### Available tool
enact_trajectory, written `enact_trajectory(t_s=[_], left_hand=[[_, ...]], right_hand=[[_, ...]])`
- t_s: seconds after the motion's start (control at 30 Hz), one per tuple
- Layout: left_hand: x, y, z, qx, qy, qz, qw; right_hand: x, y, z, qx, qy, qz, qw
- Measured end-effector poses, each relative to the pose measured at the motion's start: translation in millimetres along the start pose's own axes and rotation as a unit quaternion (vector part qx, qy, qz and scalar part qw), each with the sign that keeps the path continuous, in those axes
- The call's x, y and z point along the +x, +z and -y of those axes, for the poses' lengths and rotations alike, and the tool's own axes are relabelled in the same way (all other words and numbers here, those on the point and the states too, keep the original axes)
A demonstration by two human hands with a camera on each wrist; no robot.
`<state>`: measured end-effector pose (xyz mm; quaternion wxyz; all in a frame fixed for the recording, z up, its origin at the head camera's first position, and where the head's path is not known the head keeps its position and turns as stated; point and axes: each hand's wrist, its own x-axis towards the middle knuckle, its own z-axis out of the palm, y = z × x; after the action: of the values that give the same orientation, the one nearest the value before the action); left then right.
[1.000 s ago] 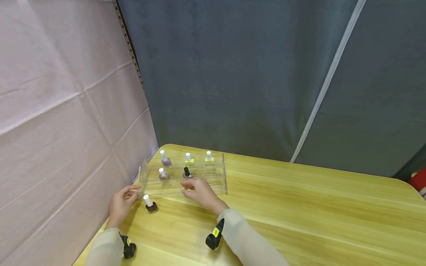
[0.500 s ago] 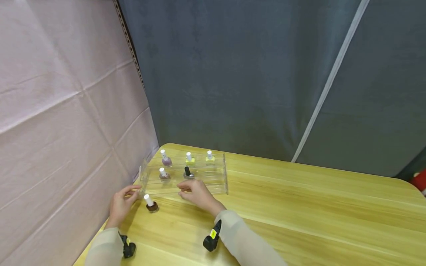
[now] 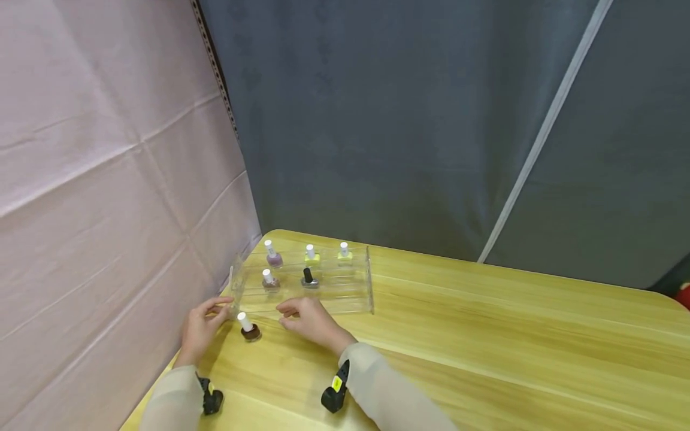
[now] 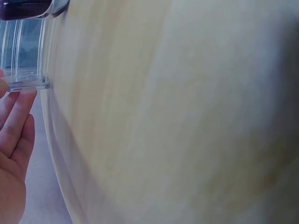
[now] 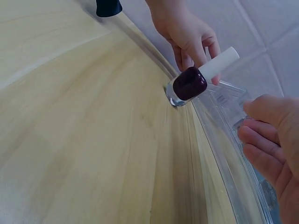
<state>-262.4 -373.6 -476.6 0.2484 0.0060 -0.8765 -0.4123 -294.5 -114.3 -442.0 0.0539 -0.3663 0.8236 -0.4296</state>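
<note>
My left hand (image 3: pixel 198 330) pinches the left side panel of a clear acrylic display rack (image 3: pixel 371 287), thumb on one face and fingers on the other in the left wrist view. Just right of that hand, a dark brown-red nail polish bottle (image 3: pixel 250 333) with a white cap stands on the table before the rack. My right hand (image 3: pixel 311 323) hovers at the rack's front edge, fingers loosely bent and holding nothing, a short gap from that bottle. On the rack's tiers stand a lilac polish (image 3: pixel 274 259), two yellow ones (image 3: pixel 312 258), a brownish-pink one (image 3: pixel 271 284) and a black-capped one (image 3: pixel 309 281).
The wood-grain table (image 3: pixel 485 347) stretches away to the right. A pinkish cloth wall (image 3: pixel 108 239) rises close beside the left hand, and a dark grey curtain (image 3: pixel 377 131) hangs behind the table. The rack's lower front tier shows no bottles.
My right hand has moved left and slightly toward me, from below the black-capped bottle toward the dark bottle. The left hand stays at the rack's side. The head view has shifted slightly.
</note>
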Motion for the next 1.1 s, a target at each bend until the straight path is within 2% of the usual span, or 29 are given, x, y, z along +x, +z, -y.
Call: enact_trajectory(t_s=[0.27,0.67,1.0,1.1], left_hand=[[1.3,2.2,-1.2,-0.02,-0.014,0.01,0.9997],[-0.2,0.4,-2.9,-0.006,-0.029,0.002,0.9996],[0.2,1.1,-2.8,-0.011,-0.035,0.004,0.9993],[0.4,0.9,-2.6,-0.013,-0.037,0.006,0.9992]], right_hand=[[8.8,8.6,1.7,-0.008,-0.023,0.017,0.9996],[20.0,27.4,4.7,-0.004,-0.033,0.019,0.9993],[27.9,34.0,7.4,-0.027,-0.047,0.015,0.9984],[29.6,35.7,8.5,-0.019,-0.04,0.015,0.9989]])
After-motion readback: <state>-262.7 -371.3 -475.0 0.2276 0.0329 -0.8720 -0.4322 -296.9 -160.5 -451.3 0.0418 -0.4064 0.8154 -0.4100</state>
